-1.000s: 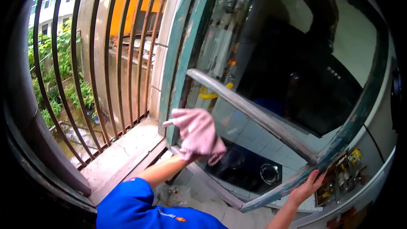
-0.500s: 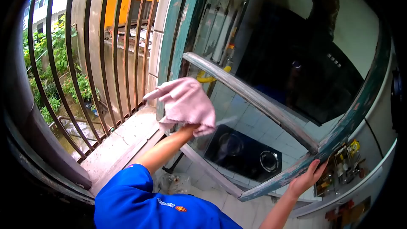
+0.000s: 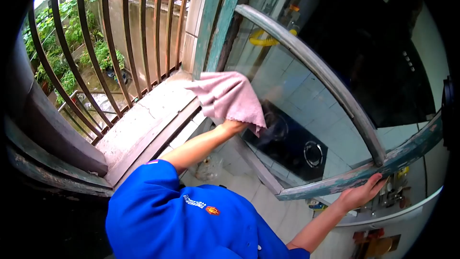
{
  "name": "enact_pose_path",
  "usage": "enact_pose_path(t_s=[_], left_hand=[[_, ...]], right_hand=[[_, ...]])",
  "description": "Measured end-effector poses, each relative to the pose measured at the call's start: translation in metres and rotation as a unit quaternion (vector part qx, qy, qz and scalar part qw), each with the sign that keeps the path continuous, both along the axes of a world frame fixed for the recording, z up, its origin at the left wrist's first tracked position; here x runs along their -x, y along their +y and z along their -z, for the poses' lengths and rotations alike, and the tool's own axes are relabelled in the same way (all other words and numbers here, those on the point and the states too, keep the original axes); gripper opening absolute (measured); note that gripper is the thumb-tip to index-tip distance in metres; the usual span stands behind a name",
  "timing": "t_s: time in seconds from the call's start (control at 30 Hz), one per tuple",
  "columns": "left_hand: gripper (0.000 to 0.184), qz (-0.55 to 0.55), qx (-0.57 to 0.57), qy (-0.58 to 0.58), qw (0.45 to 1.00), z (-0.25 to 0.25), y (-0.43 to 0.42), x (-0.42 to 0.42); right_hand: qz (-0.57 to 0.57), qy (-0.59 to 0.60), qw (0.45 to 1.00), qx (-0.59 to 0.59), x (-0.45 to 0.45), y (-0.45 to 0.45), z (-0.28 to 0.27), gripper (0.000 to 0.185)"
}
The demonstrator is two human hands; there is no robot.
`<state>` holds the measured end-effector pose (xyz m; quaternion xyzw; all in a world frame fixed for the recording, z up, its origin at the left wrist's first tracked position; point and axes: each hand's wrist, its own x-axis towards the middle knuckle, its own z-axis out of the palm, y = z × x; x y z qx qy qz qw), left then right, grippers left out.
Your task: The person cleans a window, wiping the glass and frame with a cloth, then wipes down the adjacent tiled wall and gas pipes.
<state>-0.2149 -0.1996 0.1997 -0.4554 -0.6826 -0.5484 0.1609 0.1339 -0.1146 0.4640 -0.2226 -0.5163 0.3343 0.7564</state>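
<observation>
A pink cloth (image 3: 227,97) with a scalloped edge drapes over my left hand (image 3: 235,125), hiding most of its fingers. The cloth lies against the lower pane of an open glass window (image 3: 292,96), near its hinge side. My right hand (image 3: 360,195) holds the outer edge of the window's worn green wooden frame (image 3: 330,182), its fingertips at the wood. A grey bar (image 3: 316,74) crosses the window between the panes. Through or in the glass, a dark stove top (image 3: 287,146) and a black range hood show.
Rusty metal bars (image 3: 132,43) stand outside the opening, above a pale sill (image 3: 148,105), with plants (image 3: 67,38) beyond. A thick grey post (image 3: 57,124) rises at the left. Bottles and kitchen items (image 3: 400,194) sit at the right. A clear plastic bag (image 3: 208,168) lies below.
The cloth and my left hand have shifted down the pane relative to the crossbar. My right hand stays at the frame's edge. The whole view has tilted downward.
</observation>
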Motion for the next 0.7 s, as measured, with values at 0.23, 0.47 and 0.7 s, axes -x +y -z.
enact_pose_path(t_s=[0.23, 0.47, 0.7], left_hand=[[0.051, -0.042, 0.199, -0.137, 0.97, 0.012, -0.028, -0.042], [0.064, 0.085, 0.088, -0.026, 0.992, 0.033, -0.007, -0.083], [0.058, 0.052, 0.119, -0.039, 0.991, -0.048, -0.027, -0.048]], right_hand=[[0.033, -0.041, 0.999, 0.004, 0.002, -0.007, -0.004, 0.07], [0.028, -0.06, 0.997, -0.033, -0.003, -0.001, -0.001, 0.071], [0.001, -0.038, 0.998, -0.058, -0.005, 0.001, -0.002, 0.06]])
